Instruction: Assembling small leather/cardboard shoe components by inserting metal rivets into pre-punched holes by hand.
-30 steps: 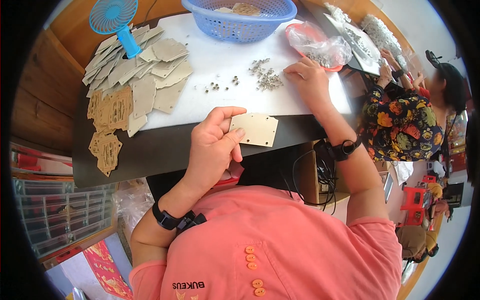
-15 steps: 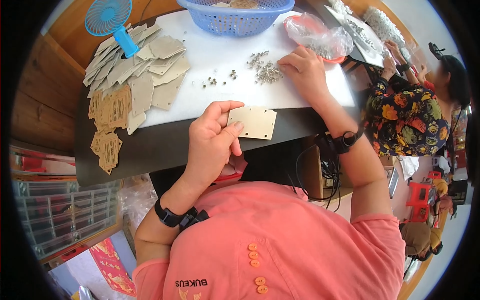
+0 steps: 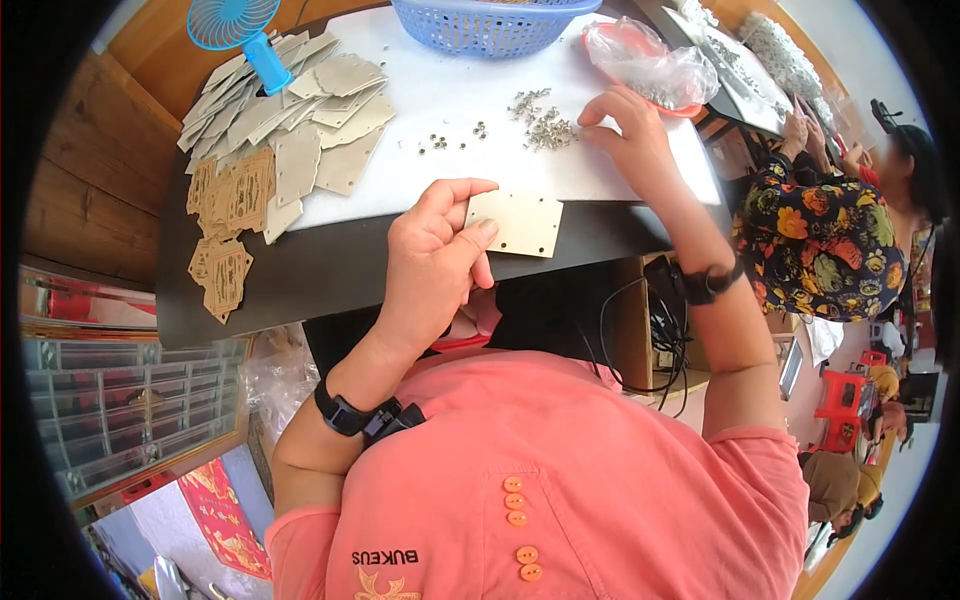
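My left hand grips a thin beige card by its left end, thumb on top and fingers beneath. Small dark-rimmed holes run along the card's edges; it hangs over the table's near edge. At the right side of a pile of small silvery metal pieces, my right hand has its thumb and forefinger drawn together. Whatever lies between those fingertips is too small to make out. A few small ring-like metal pieces are scattered on the white sheet left of the pile.
Stacked beige cards lie at left, with brown printed cards nearer. A blue fan stands among them. Behind are a blue basket and a red tray with a plastic bag. Another person in a flowered top works at right.
The whole view has shifted slightly, with the table's things appearing a little higher and to the right. My left hand keeps the card; my right hand stays beside the pile, its fingers slightly shifted.
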{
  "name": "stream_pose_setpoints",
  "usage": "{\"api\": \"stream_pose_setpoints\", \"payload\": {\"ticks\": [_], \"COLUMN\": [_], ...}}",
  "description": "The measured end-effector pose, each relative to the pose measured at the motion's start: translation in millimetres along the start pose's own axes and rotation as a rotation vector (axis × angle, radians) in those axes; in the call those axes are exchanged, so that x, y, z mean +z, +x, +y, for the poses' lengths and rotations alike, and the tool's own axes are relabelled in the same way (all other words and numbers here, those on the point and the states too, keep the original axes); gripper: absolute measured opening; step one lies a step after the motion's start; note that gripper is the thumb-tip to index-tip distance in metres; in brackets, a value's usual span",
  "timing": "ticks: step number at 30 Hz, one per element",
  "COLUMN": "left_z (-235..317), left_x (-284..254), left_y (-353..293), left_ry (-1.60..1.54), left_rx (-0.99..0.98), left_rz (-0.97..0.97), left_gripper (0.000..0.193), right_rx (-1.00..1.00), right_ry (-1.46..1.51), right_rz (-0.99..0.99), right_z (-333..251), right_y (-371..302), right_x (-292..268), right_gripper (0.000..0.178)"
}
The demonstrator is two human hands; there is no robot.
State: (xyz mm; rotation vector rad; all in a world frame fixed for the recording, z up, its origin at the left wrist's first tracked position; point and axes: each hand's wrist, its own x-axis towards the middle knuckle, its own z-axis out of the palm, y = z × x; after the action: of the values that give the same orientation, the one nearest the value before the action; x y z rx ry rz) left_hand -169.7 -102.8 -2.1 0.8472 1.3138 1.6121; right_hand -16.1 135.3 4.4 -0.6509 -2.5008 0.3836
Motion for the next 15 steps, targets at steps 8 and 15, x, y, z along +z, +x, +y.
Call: {"api": "stream_pose_setpoints", "payload": {"ticks": [8, 15], "left_z": [-2.3, -3.3], "left_x": [-0.8, -2.7], "left_y": [1.5, -0.2], "left_ry": [0.020, 0.020], "left_rx": [0.001, 0.027], "left_rz": [0.006, -0.015], "left_gripper": [0.031, 0.030], "right_rx": [-0.153, -0.112], "right_ry": [0.340, 0.542], "right_rz": [0.149, 0.136], "right_z": [-79.9, -90.3], "right_y": [-39.6, -42.2], "right_x": [13.5, 30.6], "right_gripper": [0.019, 0.012]}}
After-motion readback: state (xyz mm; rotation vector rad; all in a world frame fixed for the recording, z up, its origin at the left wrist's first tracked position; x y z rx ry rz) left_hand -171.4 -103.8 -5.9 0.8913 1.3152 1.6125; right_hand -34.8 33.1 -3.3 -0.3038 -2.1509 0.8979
